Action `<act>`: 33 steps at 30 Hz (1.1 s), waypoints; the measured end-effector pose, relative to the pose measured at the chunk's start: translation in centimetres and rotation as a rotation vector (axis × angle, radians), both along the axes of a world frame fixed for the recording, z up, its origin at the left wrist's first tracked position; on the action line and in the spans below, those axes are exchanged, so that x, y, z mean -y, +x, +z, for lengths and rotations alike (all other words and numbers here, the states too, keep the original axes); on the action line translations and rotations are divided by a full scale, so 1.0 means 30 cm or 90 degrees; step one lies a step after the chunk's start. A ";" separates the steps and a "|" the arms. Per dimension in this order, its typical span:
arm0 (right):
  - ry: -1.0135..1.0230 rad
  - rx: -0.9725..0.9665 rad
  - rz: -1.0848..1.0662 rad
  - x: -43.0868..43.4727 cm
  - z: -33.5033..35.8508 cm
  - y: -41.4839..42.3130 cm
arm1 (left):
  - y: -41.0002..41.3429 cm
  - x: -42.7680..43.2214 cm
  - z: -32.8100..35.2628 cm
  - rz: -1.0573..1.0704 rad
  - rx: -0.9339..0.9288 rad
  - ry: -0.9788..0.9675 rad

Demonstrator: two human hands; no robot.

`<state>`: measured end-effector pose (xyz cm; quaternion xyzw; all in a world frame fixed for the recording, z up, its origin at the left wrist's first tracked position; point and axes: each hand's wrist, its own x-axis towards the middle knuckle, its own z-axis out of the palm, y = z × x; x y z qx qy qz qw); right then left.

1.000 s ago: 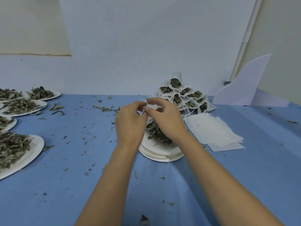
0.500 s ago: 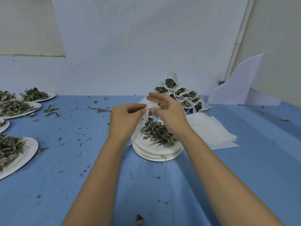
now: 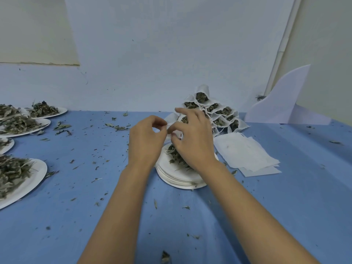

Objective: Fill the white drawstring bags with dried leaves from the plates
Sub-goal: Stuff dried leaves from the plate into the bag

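Observation:
My left hand (image 3: 145, 141) and my right hand (image 3: 192, 140) hover over a stack of white plates (image 3: 175, 178) that carries dried leaves (image 3: 174, 154). Both pinch the top edge of one small white drawstring bag (image 3: 174, 130) between thumb and fingers; most of the bag is hidden behind my fingers. A pile of filled bags (image 3: 215, 113) leans against the wall just behind my right hand. Flat empty bags (image 3: 245, 153) lie to the right of the plates.
Several more plates of dried leaves (image 3: 17, 174) line the table's left side. Leaf crumbs (image 3: 116, 127) litter the blue tablecloth (image 3: 285, 197). A white curved sheet (image 3: 282, 100) stands at the back right against the wall.
Both hands stayed together over the plate stack, still working the bag's mouth. My right hand's fingers spread wider and the view shifted slightly.

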<state>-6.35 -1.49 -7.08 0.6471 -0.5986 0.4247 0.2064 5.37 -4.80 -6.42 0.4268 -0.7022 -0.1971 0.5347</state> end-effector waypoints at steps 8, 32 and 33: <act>0.099 -0.111 -0.075 -0.003 -0.005 0.012 | -0.001 -0.005 0.004 -0.054 0.039 -0.013; 0.101 -0.018 -0.207 0.029 -0.040 0.003 | 0.020 -0.012 0.033 0.020 0.114 0.074; 0.096 -0.019 -0.203 0.028 -0.040 0.002 | 0.022 -0.011 0.036 0.024 0.109 0.063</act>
